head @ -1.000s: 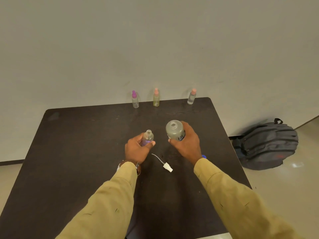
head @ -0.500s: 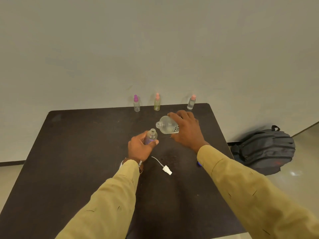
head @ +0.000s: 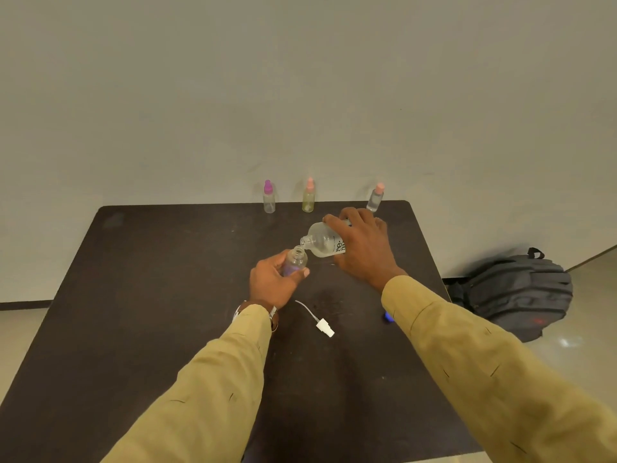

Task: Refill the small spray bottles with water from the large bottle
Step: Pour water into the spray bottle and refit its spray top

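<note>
My left hand (head: 272, 284) grips the open small spray bottle (head: 295, 262) above the table (head: 150, 295), my fingers (head: 300, 273) curled round its lower half, where a purple tint shows through. Its neck is bare and points up and a little away from me. My right hand (head: 362, 248) wraps over the large bottle (head: 322, 243) from above, closed on its body. That bottle is uncapped and tipped nearly level, its mouth pointing left and sitting just above the small bottle's mouth. The two openings are almost touching. I cannot tell from here whether water is passing between them.

The white spray head (head: 324, 328), with its thin tube trailing out, lies on the table near my left wrist, between my two forearms. A small blue thing (head: 388, 317) peeks out beside my right sleeve (head: 467, 355); it may be a cap, but most of it is hidden.

Along the table's far edge stand three more little bottles, all capped and upright. They are the purple-capped bottle (head: 269, 197) on the left, the yellowish bottle (head: 308, 195) with a pink cap in the middle, and the clear pink-capped bottle (head: 375, 197) on the right, just behind my right hand.

A grey backpack (head: 521, 292) sits on the floor to the right of the table, against the wall.
</note>
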